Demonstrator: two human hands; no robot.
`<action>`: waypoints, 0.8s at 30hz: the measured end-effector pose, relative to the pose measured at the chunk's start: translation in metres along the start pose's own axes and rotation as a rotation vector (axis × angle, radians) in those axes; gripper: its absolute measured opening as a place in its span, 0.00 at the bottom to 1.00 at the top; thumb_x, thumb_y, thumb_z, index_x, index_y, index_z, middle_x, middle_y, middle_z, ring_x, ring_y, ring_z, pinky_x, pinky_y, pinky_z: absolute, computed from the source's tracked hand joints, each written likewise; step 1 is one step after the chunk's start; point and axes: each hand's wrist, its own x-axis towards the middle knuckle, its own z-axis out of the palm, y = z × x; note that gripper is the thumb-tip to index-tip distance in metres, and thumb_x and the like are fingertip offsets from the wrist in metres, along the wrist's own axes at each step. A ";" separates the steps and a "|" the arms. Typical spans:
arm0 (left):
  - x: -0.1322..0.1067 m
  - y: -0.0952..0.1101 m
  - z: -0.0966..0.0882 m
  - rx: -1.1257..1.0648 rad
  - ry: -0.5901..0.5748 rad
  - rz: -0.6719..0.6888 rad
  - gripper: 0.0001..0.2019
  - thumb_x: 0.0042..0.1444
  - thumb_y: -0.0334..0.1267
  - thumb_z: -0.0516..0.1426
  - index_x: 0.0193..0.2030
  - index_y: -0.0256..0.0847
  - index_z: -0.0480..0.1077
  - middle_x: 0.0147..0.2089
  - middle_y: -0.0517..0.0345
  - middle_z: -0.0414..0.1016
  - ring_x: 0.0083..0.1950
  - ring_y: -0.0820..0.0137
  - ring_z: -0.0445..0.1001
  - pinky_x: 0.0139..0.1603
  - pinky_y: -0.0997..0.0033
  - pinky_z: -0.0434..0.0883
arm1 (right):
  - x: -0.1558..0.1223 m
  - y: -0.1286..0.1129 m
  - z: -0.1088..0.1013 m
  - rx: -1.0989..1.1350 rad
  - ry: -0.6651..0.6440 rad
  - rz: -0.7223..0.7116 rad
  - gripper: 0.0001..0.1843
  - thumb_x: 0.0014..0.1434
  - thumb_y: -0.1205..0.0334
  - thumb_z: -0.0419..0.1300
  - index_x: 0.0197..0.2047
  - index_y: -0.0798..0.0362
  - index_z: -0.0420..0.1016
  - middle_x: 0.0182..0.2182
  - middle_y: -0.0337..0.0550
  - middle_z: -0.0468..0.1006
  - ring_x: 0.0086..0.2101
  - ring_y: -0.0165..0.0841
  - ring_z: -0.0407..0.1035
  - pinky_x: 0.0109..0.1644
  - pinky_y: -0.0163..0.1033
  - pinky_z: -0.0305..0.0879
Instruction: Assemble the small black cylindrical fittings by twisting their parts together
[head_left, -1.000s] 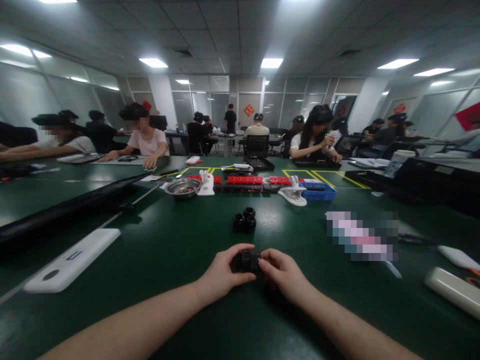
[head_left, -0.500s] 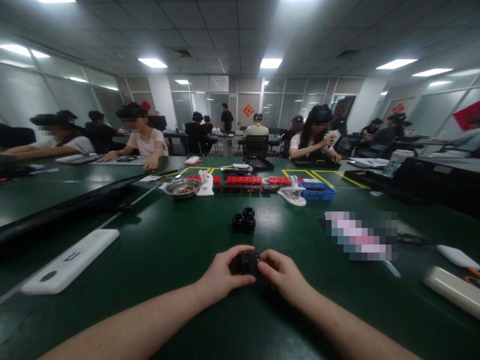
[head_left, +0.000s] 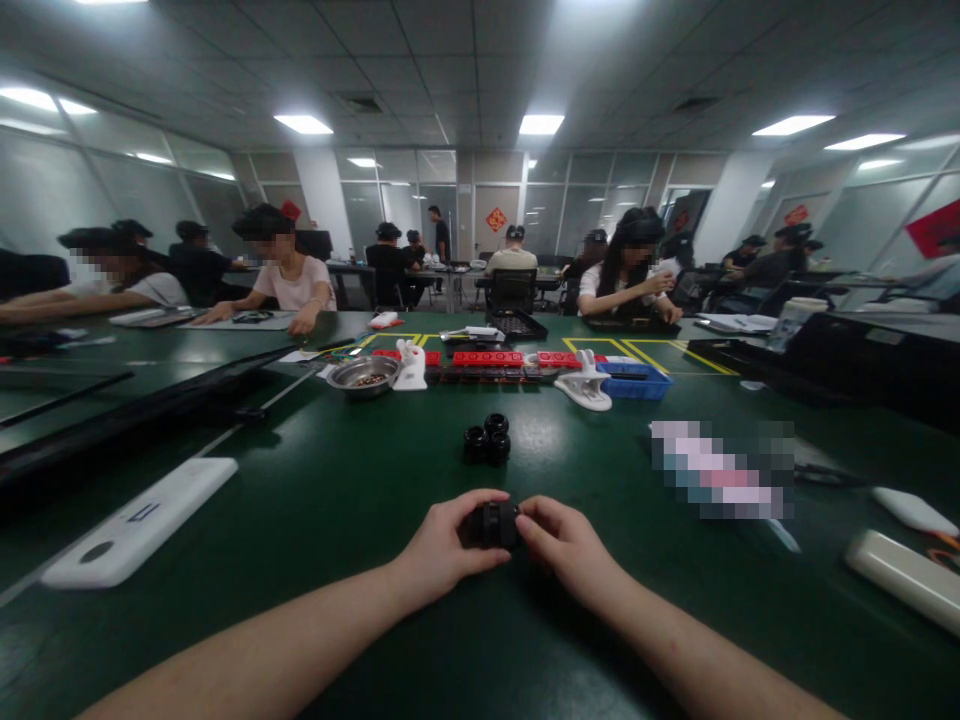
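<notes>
Both my hands meet just above the green table, gripping one small black cylindrical part between them. My left hand pinches its left end with curled fingers. My right hand closes on its right end. A little farther out on the table sits a cluster of three similar black round parts.
A white flat device lies at left, white objects at right. Farther back are a metal bowl, red strips, white clips and a blue tray. Other people sit at surrounding tables.
My hands and the black part have stayed almost in place, with only slight finger shifts. A person standing far back has walked left.
</notes>
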 end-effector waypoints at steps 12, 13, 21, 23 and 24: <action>0.002 -0.001 0.001 -0.091 0.049 -0.010 0.24 0.41 0.34 0.64 0.48 0.39 0.66 0.45 0.53 0.72 0.46 0.62 0.70 0.48 0.64 0.66 | -0.003 -0.002 0.000 -0.048 0.043 -0.059 0.16 0.56 0.50 0.52 0.40 0.54 0.65 0.19 0.32 0.63 0.20 0.26 0.59 0.21 0.31 0.56; 0.001 0.000 0.001 -0.050 0.059 0.002 0.25 0.41 0.34 0.64 0.49 0.40 0.66 0.45 0.53 0.72 0.46 0.62 0.70 0.48 0.64 0.66 | -0.001 -0.001 0.000 -0.015 0.028 -0.007 0.18 0.56 0.46 0.49 0.36 0.54 0.65 0.18 0.32 0.62 0.18 0.26 0.58 0.19 0.30 0.55; 0.002 -0.001 -0.001 -0.001 0.021 -0.023 0.27 0.40 0.34 0.64 0.51 0.41 0.66 0.48 0.53 0.71 0.49 0.61 0.69 0.51 0.62 0.65 | -0.002 0.000 0.002 -0.049 -0.024 0.033 0.14 0.53 0.53 0.55 0.38 0.55 0.66 0.18 0.31 0.63 0.16 0.24 0.58 0.18 0.30 0.56; 0.004 -0.004 -0.002 -0.121 -0.011 -0.041 0.27 0.41 0.36 0.64 0.51 0.39 0.66 0.48 0.52 0.72 0.48 0.61 0.70 0.50 0.61 0.65 | -0.005 -0.004 0.000 -0.149 0.000 -0.077 0.16 0.51 0.63 0.58 0.44 0.53 0.66 0.21 0.32 0.65 0.21 0.26 0.61 0.23 0.31 0.59; 0.005 -0.006 -0.002 -0.168 -0.023 -0.042 0.26 0.42 0.37 0.63 0.50 0.38 0.66 0.47 0.51 0.72 0.48 0.61 0.70 0.50 0.61 0.66 | -0.006 -0.007 -0.001 -0.197 0.004 -0.124 0.18 0.51 0.66 0.58 0.47 0.52 0.66 0.22 0.33 0.66 0.23 0.27 0.62 0.26 0.32 0.59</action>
